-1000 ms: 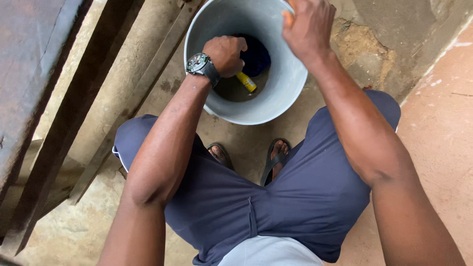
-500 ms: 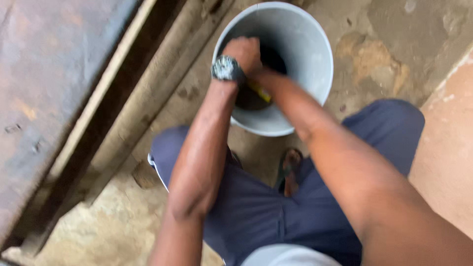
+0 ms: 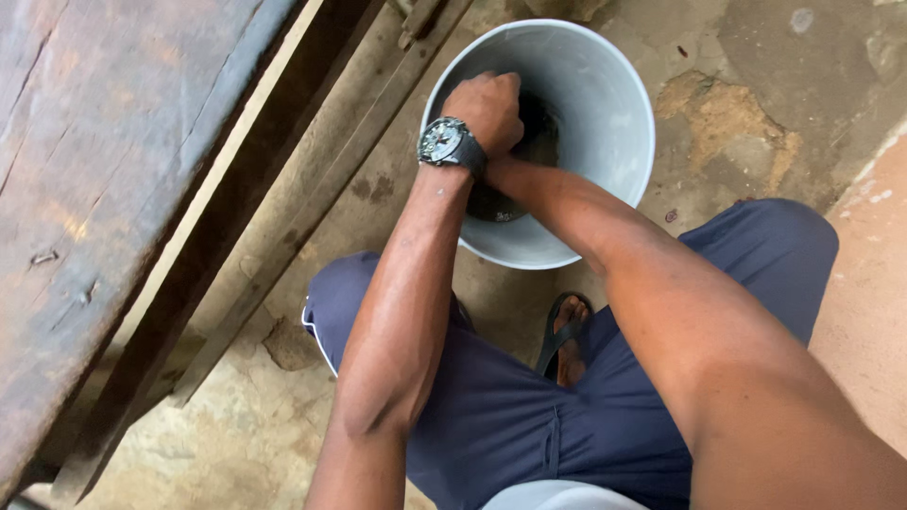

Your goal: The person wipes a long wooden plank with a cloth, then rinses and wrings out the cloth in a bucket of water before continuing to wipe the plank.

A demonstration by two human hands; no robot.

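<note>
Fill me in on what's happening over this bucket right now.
A person stands bent over a grey bucket that sits on a rough concrete floor in front of their sandalled feet. Both arms reach down into it. The left hand, with a dark wristwatch on its wrist, is closed in a fist over something dark at the bottom. The right hand is hidden behind the left, so what it holds cannot be seen. A weathered wooden bench runs along the left side.

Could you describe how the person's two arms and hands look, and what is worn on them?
Both arms are bare, without sleeves or gloves. The left hand has a dark wristwatch with a round dial and black strap at its wrist. The right forearm wears nothing visible; the right hand is hidden inside the grey bucket.
</note>
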